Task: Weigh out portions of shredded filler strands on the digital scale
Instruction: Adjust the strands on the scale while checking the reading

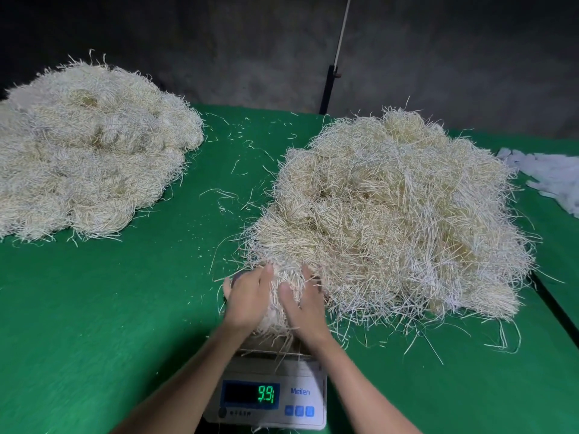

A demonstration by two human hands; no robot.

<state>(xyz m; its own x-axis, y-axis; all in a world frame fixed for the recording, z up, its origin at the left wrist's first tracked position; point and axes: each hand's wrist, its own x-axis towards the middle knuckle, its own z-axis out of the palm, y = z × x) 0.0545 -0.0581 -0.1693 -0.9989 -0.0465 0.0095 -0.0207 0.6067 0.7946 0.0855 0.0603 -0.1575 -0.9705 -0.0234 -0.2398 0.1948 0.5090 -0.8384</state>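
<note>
At the near edge of the green table, around six o'clock, a digital scale sits with a portion of strands heaped on its platform. The left hand clasps the portion's nine o'clock side, thumb lying up along the top and fingers curled round the outer flank, their tips mostly hidden. The right hand clasps the three o'clock side, thumb pressed into the front and fingers wrapped close together over the strands. The two hands cup the bundle between them, nearly touching at the heels.

The portion is a tight, pale cream tuft of thin straight shreds. Its loose ends droop over the platform's front edge, and its far side touches the big pile. The scale's display glows with green digits, two nines and a last mark I cannot read.

That big pile spreads from the centre toward two o'clock, shaggy and tangled, with stray ends sticking out all round. A second pile, more clumped, lies at ten o'clock, well apart. Loose strands are scattered between them. White scraps lie at three o'clock.
</note>
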